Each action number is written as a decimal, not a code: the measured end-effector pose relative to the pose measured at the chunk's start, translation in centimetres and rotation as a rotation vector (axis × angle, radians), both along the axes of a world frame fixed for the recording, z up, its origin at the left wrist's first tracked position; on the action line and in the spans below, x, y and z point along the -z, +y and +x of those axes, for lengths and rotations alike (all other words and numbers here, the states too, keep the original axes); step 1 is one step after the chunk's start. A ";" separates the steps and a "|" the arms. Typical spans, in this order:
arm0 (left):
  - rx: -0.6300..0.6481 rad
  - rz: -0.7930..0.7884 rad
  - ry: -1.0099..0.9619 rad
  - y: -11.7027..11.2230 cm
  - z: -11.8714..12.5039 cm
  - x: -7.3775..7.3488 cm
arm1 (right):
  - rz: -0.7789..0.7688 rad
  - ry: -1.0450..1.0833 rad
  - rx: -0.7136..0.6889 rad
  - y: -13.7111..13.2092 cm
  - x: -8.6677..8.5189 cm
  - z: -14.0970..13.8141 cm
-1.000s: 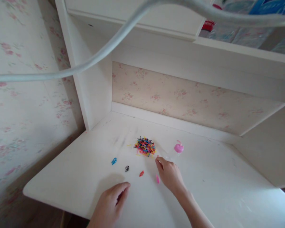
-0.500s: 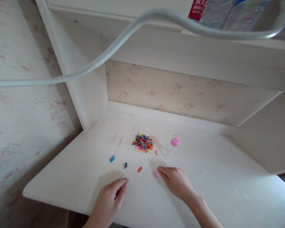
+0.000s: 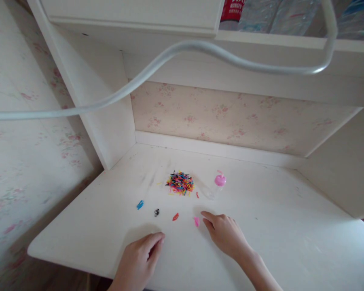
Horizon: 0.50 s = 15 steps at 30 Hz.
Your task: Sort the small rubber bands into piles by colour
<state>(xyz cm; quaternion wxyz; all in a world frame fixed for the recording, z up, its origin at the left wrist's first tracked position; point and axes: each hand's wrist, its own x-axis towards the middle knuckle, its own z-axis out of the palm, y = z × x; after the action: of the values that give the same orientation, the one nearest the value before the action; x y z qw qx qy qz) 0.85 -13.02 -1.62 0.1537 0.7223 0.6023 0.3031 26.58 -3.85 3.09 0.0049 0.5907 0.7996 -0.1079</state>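
Note:
Small coloured rubber bands lie on the white desk. A mixed heap of rubber bands sits in the middle. In front of it runs a row of small clusters: blue bands, black bands, red bands and pink bands. My right hand is just right of the pink cluster, index finger and thumb apart, nothing visible between them. Near the desk's front, my left hand rests with curled fingers and thumb closed against them; I see nothing in it.
Behind my right hand lies a clear plastic container beside a pink apple-shaped lid. One red band lies apart from the heap. A white cable crosses the upper view. Bottles stand on the shelf above.
My right hand has let go of the pink bands, and its finger and thumb have parted. My left hand stays nearly still. The view has tilted slightly upward.

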 end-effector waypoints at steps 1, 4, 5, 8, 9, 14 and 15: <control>-0.001 -0.005 0.006 0.0 0.0 0.0 | -0.007 0.006 -0.012 -0.1 0.0 -0.2; -0.010 -0.028 0.014 0.0 0.1 -0.1 | -0.013 0.011 -0.041 -0.5 0.0 -0.7; -0.015 -0.037 0.009 0.0 0.1 -0.2 | -0.009 0.010 -0.043 -0.7 0.1 -0.8; -0.013 -0.073 -0.009 0.6 0.1 -1.4 | 0.008 0.030 -0.019 -1.1 0.3 -1.0; -0.008 -0.083 -0.003 1.1 0.0 -2.1 | 0.017 0.047 0.000 -1.2 0.4 -0.9; 0.024 -0.081 0.182 5.1 0.0 -5.7 | 0.069 0.221 0.092 -2.4 1.2 -0.4; 0.021 -0.080 0.216 6.2 0.0 -6.1 | 0.081 0.276 0.099 -2.8 1.5 -0.5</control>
<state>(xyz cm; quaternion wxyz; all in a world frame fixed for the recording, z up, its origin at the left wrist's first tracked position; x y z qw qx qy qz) 0.86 -6.86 4.44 0.1199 0.7502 0.6195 0.1975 26.12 -6.67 1.55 -0.1343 0.6086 0.7664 -0.1558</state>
